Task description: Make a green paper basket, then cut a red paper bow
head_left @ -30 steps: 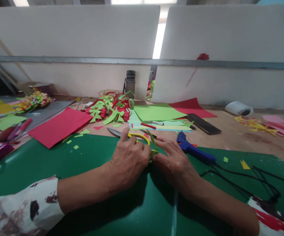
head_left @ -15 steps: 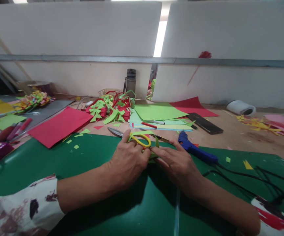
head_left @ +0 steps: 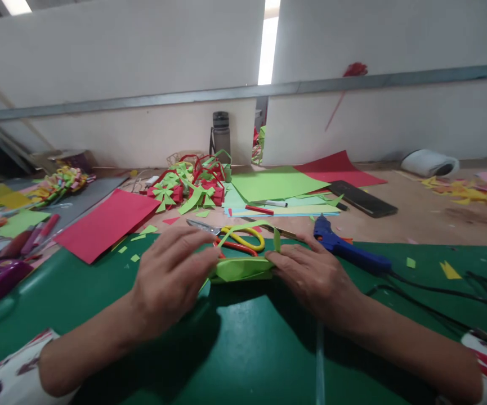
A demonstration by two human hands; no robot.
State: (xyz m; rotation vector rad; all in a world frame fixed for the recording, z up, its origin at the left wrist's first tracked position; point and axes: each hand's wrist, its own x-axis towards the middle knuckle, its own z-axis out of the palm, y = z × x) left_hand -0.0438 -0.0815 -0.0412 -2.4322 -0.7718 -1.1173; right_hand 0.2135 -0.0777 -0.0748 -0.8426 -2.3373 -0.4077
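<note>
A light green paper basket [head_left: 244,270] with a thin arched strip for a handle is held low over the green mat [head_left: 251,360]. At its left end, my left hand [head_left: 169,275] has its fingers bent around the edge; the thumb is mostly hidden. My right hand [head_left: 315,273] pinches the right end, close to where the handle strip comes down. Just behind the basket lie scissors [head_left: 262,238] with yellow and red-orange handles, their blades pointing left. A blue glue gun [head_left: 348,250] rests to the right of my right hand.
Behind stand red paper baskets [head_left: 175,194] with green bows and a dark bottle [head_left: 222,135]. Green sheets [head_left: 275,183], a red sheet [head_left: 108,225] and a black phone [head_left: 363,198] lie around. The glue gun's cord [head_left: 424,288] crosses the right side.
My left hand has moved left off the scissors area to the basket's left end, uncovering the basket. My right hand stays at the right end. The view has tilted slightly.
</note>
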